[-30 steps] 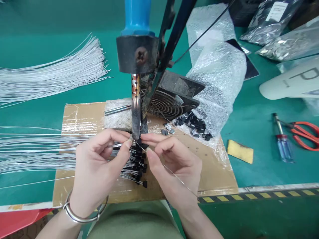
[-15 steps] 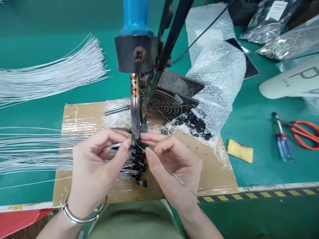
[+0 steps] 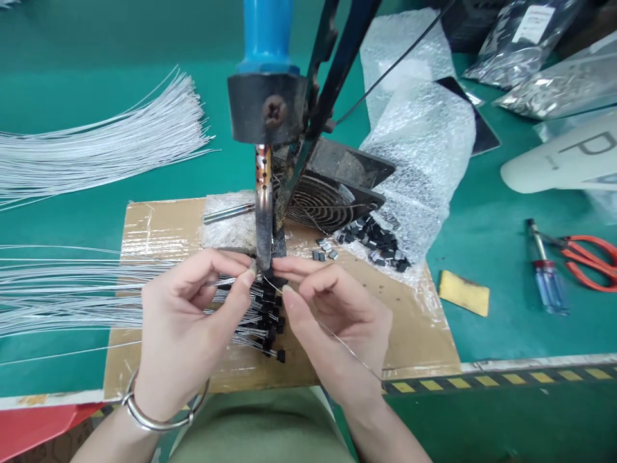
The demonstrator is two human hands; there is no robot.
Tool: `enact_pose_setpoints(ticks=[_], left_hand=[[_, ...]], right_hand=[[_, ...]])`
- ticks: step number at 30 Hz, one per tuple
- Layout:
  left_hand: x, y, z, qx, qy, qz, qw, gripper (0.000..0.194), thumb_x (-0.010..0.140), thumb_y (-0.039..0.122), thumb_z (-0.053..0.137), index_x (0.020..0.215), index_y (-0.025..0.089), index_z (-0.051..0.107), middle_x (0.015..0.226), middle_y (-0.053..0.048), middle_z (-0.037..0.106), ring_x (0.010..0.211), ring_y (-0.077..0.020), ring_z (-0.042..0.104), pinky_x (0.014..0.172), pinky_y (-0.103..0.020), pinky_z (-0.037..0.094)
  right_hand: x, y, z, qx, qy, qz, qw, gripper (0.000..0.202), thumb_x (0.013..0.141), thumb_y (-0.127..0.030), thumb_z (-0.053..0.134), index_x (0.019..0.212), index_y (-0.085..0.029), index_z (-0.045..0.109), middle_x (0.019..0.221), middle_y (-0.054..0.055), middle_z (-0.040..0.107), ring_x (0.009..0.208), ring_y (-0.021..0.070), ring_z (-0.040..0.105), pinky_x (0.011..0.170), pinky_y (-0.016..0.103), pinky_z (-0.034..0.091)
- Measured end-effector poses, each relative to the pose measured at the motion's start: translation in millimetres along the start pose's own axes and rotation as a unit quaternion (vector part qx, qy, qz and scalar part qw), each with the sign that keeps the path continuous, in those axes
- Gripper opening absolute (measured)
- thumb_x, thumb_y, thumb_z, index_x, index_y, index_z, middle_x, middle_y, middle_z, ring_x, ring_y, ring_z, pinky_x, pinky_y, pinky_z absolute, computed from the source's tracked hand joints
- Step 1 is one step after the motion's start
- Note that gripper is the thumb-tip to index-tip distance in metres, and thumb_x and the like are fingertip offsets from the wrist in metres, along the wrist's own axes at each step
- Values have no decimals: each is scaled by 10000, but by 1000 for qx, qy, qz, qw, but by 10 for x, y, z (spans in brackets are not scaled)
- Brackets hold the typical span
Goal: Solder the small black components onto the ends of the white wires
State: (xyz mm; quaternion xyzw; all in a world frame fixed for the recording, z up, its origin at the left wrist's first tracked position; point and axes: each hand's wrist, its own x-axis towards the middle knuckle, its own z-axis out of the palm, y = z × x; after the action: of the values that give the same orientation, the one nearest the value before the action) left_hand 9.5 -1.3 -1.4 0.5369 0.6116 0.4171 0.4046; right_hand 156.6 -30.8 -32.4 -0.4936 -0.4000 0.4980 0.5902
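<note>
A soldering iron (image 3: 264, 199) with a blue handle hangs tip down in a black stand, its tip between my hands. My left hand (image 3: 197, 321) pinches a thin wire close to the tip, on the left. My right hand (image 3: 342, 321) is closed on a thin strand of solder wire (image 3: 348, 349), which runs from the tip back across the palm. A small black connector (image 3: 268, 274) sits right at the tip, partly hidden by the fingers. Below lie white wires (image 3: 72, 302) with black connectors (image 3: 268, 325) on their ends, spread over a cardboard sheet (image 3: 409, 328).
A fan (image 3: 332, 199) stands behind the iron, near loose black parts (image 3: 376, 241) on bubble wrap (image 3: 419, 161). At the right are a yellow sponge (image 3: 463, 293), a screwdriver (image 3: 549, 283) and red-handled pliers (image 3: 590, 260). Another wire bundle (image 3: 106, 148) lies back left.
The view has shifted very slightly, and the iron appears a little further right and lower. Both hands keep the same grip and place at the tip.
</note>
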Motion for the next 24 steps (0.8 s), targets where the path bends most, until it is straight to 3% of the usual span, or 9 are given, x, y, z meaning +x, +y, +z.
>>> enact_pose_setpoints(ticks=[24], left_hand=[[-12,25,-10,3,-2,1,1000,139,827,113,789,784,240,755,876,51,807,799,-78,744,678,-106,545]], right_hand=[[-28,-15,3,-59,-2,-37,998,215,931,-90,717,793,-233,632,1150,63,830,1074,206,796,1000,360,607]])
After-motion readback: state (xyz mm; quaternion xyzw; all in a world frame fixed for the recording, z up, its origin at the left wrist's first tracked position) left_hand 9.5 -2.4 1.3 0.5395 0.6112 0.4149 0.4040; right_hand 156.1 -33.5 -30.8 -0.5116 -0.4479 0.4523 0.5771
